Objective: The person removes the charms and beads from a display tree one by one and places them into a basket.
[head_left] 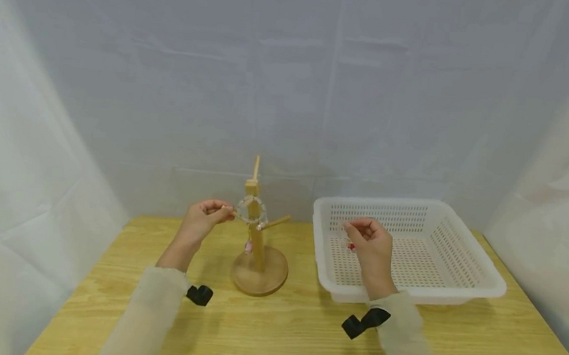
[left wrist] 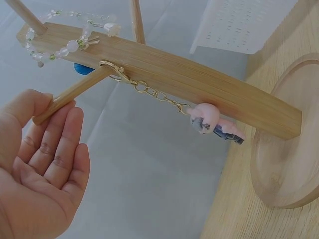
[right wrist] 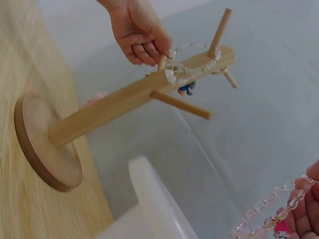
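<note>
My left hand (head_left: 196, 223) pinches the end of a wooden peg (left wrist: 75, 94) on an upright wooden stand (head_left: 258, 250). On that peg hangs a keychain (left wrist: 204, 117) with a gold clasp, chain and pink figure. A clear and green beaded bracelet (left wrist: 73, 46) with a white flower charm loops over an upper peg. Behind the post, a blue charm (right wrist: 188, 88) is partly hidden. Over the basket, my right hand (head_left: 373, 250) holds a pink and clear beaded bracelet (right wrist: 294, 203) between thumb and fingers. From it dangles a bright pink-red charm (right wrist: 282, 229).
A white perforated plastic basket (head_left: 470, 294) stands right of the stand on the wooden table (head_left: 267, 338). Another bare peg (right wrist: 182, 105) juts from the post toward the basket. Pale sheets (head_left: 294, 86) hang behind and at both sides.
</note>
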`<state>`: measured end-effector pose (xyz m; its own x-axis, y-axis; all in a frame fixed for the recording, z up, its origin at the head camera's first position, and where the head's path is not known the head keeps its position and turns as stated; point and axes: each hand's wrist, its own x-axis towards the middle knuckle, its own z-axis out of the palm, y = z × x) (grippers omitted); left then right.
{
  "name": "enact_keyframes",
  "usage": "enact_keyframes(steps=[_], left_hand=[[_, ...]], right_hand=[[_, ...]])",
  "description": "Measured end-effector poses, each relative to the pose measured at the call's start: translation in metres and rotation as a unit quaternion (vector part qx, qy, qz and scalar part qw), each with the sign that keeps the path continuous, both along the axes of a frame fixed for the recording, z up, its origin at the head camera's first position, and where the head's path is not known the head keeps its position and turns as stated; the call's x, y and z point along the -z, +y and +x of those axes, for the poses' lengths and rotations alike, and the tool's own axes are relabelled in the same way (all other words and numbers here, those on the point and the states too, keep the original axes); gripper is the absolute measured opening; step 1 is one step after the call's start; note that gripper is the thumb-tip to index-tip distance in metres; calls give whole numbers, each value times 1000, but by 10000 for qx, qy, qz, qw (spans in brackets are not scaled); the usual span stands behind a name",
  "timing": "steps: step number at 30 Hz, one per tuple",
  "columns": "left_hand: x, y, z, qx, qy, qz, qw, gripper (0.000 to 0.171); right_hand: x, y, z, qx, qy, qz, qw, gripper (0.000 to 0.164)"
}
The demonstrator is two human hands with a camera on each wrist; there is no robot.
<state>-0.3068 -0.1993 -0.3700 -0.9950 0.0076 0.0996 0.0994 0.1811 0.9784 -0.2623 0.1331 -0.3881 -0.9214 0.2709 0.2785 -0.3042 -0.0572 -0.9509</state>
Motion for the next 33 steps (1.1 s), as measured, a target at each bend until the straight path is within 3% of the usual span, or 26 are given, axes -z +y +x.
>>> enact_keyframes(steps=[9, 15, 20, 29, 33], left_hand=[[1, 1, 0, -17, 32, -24, 10000, 21], [0, 0, 0, 1, 64, -12, 10000, 20], [1, 0, 0, 1, 68, -27, 10000, 23], [0, 2, 2, 47, 57, 75, 9999, 22], [-1, 4, 3, 63, 38, 80, 9999, 24]], right_hand=[[5, 28, -1, 114, -190, 179, 9996, 15], [6, 46, 1, 38, -428, 575, 9974, 25], [8, 58, 1, 139, -691, 1239, 9898, 32], [18, 73, -5, 301, -826, 1816, 9794, 25], [17, 78, -6, 384, -899, 2292, 9684, 21]])
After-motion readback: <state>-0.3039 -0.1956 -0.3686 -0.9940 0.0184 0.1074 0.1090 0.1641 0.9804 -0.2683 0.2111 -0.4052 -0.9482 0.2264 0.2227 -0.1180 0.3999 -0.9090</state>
